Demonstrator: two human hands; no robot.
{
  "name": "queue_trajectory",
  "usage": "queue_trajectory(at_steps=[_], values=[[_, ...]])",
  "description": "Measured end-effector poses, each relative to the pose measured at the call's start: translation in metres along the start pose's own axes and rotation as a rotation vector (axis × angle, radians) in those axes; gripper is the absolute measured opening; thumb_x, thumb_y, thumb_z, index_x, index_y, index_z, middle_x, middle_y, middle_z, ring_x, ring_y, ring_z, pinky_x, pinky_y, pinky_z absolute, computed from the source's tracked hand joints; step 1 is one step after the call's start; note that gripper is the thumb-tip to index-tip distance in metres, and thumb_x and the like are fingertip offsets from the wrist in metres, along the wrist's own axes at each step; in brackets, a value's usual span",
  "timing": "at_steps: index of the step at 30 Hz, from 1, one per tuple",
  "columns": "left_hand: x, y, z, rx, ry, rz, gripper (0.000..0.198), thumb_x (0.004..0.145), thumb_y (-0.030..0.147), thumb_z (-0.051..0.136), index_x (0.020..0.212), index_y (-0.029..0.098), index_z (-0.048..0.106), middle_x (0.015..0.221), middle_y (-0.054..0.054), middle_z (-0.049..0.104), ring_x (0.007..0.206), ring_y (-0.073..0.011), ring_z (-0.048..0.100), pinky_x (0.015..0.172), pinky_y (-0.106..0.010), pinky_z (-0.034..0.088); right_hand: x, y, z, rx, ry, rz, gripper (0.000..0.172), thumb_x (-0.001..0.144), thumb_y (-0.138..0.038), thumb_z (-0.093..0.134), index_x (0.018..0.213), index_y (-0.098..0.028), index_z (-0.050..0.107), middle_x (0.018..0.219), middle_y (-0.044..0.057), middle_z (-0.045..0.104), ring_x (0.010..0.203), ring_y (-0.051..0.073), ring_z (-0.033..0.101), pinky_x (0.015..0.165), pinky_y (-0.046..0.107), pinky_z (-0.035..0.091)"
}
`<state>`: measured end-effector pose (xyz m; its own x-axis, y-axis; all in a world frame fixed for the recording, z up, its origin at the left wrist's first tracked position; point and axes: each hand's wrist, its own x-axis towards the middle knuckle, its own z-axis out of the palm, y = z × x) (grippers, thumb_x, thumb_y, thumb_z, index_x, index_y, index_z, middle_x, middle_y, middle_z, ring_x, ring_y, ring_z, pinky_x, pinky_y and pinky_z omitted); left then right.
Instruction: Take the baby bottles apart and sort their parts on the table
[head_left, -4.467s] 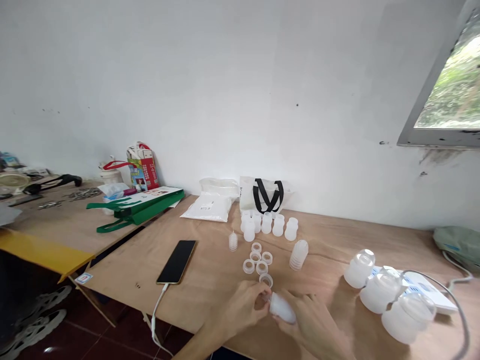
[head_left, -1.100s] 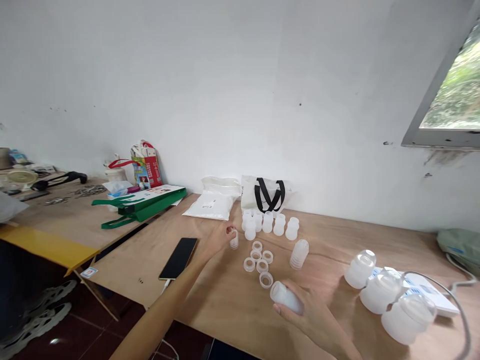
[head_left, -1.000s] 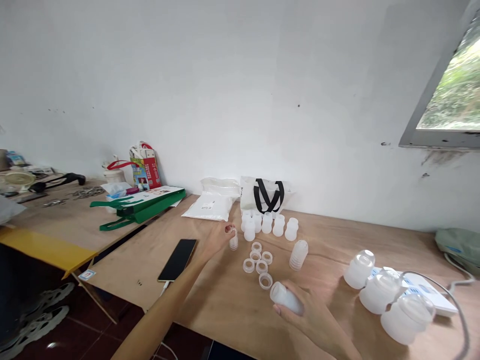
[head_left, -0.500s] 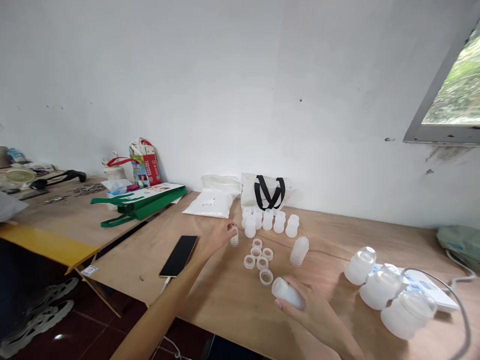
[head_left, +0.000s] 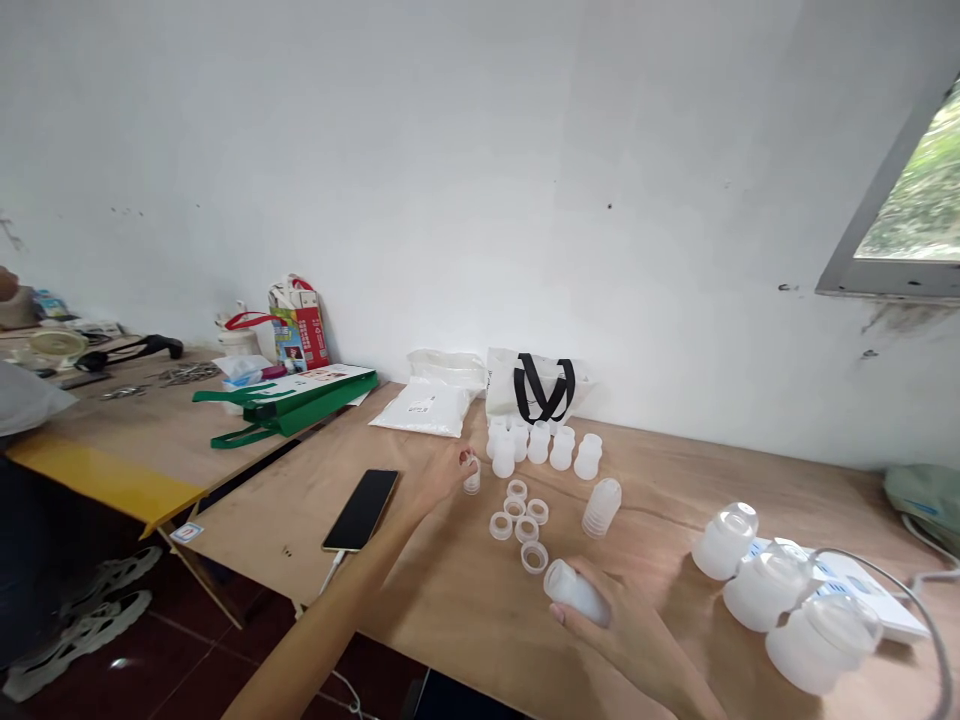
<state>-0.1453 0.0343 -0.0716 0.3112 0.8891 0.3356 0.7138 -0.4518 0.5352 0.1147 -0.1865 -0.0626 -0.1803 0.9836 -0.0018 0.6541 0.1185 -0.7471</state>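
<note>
My right hand (head_left: 604,610) is wrapped round a frosted white bottle (head_left: 574,590) that lies tilted, its open mouth toward the left. Farther forward, the fingers of my left hand (head_left: 459,468) close on a small clear cup-like piece (head_left: 471,475) standing at the table. Between the hands lie several white rings (head_left: 527,528). Behind them several frosted bottles (head_left: 562,448) stand in a group. A stack of clear domed caps (head_left: 601,508) leans just beyond my right hand. Three capped bottles (head_left: 769,585) stand at the right.
A black phone (head_left: 361,510) with a cable lies left of my left forearm. At the wall are a white packet (head_left: 421,405) and a bag with black handles (head_left: 499,385). A green bag (head_left: 300,405) spans the gap between tables. A white device (head_left: 862,590) sits far right.
The whole view has shifted slightly. Both hands keep their holds, with no other clear movement.
</note>
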Motion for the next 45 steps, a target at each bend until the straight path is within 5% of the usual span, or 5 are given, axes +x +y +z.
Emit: queue_trajectory(at_steps=[14,20,27,35,45], values=[[-0.031,0.035,-0.022,-0.099,0.128,-0.082,0.038,0.091,0.035,0.06,0.126,0.02,0.061,0.107,-0.007,0.066,0.096,-0.0243,0.062,0.088,-0.037,0.049,-0.002,0.004,0.0,0.016,0.009,-0.008,0.029,0.093,-0.053,0.06,0.108,-0.029,0.064,0.103,0.0,0.074,0.096,0.026,0.067,0.084,0.035,0.049],[-0.096,0.104,-0.015,-0.48,-0.541,0.296,0.049,0.1,0.046,0.054,0.146,0.03,0.051,0.129,-0.007,0.065,0.106,-0.0209,0.063,0.092,-0.031,0.051,0.003,0.0,0.007,0.083,-0.028,-0.03,0.032,0.092,-0.055,0.061,0.1,-0.025,0.066,0.098,0.002,0.074,0.091,0.025,0.067,0.079,0.033,0.049],[-0.117,0.121,-0.007,-0.586,-0.585,0.277,0.043,0.106,0.042,0.043,0.146,0.03,0.051,0.141,-0.005,0.06,0.13,-0.0213,0.053,0.114,-0.035,0.037,-0.002,-0.006,-0.001,0.172,0.046,-0.054,0.032,0.089,-0.051,0.064,0.108,-0.025,0.067,0.105,0.004,0.076,0.099,0.026,0.069,0.085,0.034,0.05],[-0.115,0.122,0.01,-0.385,-0.398,0.032,0.054,0.102,0.059,0.036,0.074,0.02,0.06,0.075,-0.002,0.06,0.081,-0.0198,0.058,0.074,-0.029,0.047,0.001,-0.012,0.007,-0.259,0.068,0.036,0.019,0.089,-0.044,0.063,0.096,-0.027,0.063,0.093,0.001,0.077,0.086,0.029,0.071,0.073,0.035,0.046],[-0.105,0.103,0.036,-0.737,-0.377,-0.186,0.048,0.092,0.069,0.046,0.107,0.023,0.049,0.074,0.004,0.053,0.053,-0.0134,0.049,0.043,-0.023,0.042,0.008,0.002,0.023,-0.379,0.296,0.013,0.021,0.094,-0.05,0.059,0.101,-0.03,0.061,0.102,0.002,0.076,0.092,0.032,0.074,0.071,0.037,0.051]])
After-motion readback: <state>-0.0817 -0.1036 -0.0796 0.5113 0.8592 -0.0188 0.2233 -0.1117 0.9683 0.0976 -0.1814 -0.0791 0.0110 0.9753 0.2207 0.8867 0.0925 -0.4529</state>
